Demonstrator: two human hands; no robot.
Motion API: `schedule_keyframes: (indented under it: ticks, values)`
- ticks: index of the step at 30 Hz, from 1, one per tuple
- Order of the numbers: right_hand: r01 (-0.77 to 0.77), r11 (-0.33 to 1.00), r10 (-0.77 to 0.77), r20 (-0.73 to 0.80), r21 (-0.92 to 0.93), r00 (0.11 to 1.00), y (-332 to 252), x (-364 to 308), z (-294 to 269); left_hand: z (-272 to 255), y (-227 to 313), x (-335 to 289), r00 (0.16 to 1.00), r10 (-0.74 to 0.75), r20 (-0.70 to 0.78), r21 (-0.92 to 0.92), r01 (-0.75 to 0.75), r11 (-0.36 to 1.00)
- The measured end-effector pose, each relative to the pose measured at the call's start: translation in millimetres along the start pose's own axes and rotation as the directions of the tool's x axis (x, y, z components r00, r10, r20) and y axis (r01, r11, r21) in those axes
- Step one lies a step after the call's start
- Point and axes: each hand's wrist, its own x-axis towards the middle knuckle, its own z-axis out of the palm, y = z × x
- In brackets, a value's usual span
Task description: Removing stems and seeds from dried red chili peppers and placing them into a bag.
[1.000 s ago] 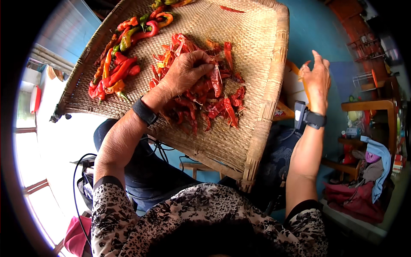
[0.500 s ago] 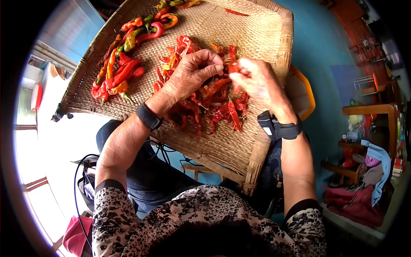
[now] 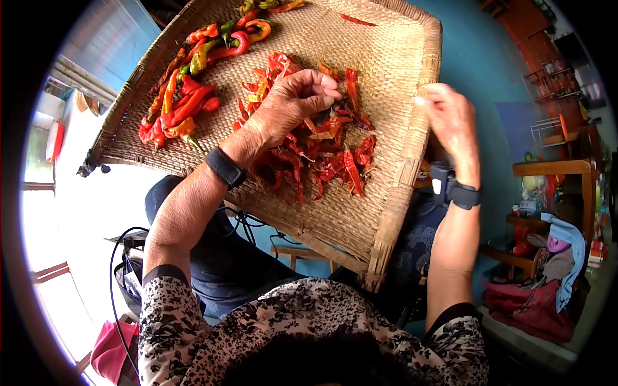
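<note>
A wide woven tray (image 3: 393, 58) lies tilted across my lap. Wrinkled dried red chillies (image 3: 351, 174) are heaped on its middle. My left hand (image 3: 296, 103) hovers over the heap, its fingers curled in toward the thumb; whatever they hold, if anything, is hidden. Past the tray's right rim, my right hand (image 3: 454, 122) is raised with bent fingers. Motion smears them, so I cannot make out their grip. Fresh, glossy chillies (image 3: 193, 106), mostly red with some green and orange, form a band along the tray's left side.
One thin dried chilli lies near the tray's far edge. Black cables (image 3: 241, 222) hang beneath the near rim, beside a small wooden stool (image 3: 293, 257). Wooden furniture (image 3: 553, 167) with clothes and other goods stands at the right. A pink cloth (image 3: 114, 350) is at the lower left.
My right hand has moved right, from the chilli heap beside my left hand to beyond the tray's rim. It now covers where a yellow-rimmed container showed. My left hand stays nearly in place.
</note>
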Motion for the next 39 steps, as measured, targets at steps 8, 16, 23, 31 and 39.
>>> schedule_keyframes:
  ticks: [8, 16, 23, 31, 39]
  values:
    - [0.059, 0.906, -0.234, 0.379, 0.420, 0.895, -72.0, -4.3, 62.1, 9.0, 4.9, 1.2, 0.993, 0.038, -0.113, -0.158, -0.056, 0.986]
    - [0.070, 0.983, -0.069, -0.012, 0.169, 0.998, -34.4, 14.1, 13.4, -7.2, -13.2, 8.5, 0.980, 0.126, -0.151, 0.092, -0.113, 0.989]
    - [-0.229, 0.792, 0.176, -0.149, -0.565, 0.973, 0.3, -1.4, -37.9, -1.5, -12.3, 3.5, 0.996, 0.061, -0.058, 0.122, -0.053, 0.991]
    - [0.231, 0.926, -0.321, 0.305, 0.298, 0.896, -55.2, -14.2, 43.4, 26.1, -4.2, -4.4, 0.996, 0.084, 0.011, 0.051, -0.085, 0.995]
    - [0.203, 0.978, -0.203, 0.007, 0.054, 0.979, -21.8, -3.0, 8.3, 42.5, -11.1, -16.7, 0.934, 0.191, 0.301, 0.580, -0.338, 0.741]
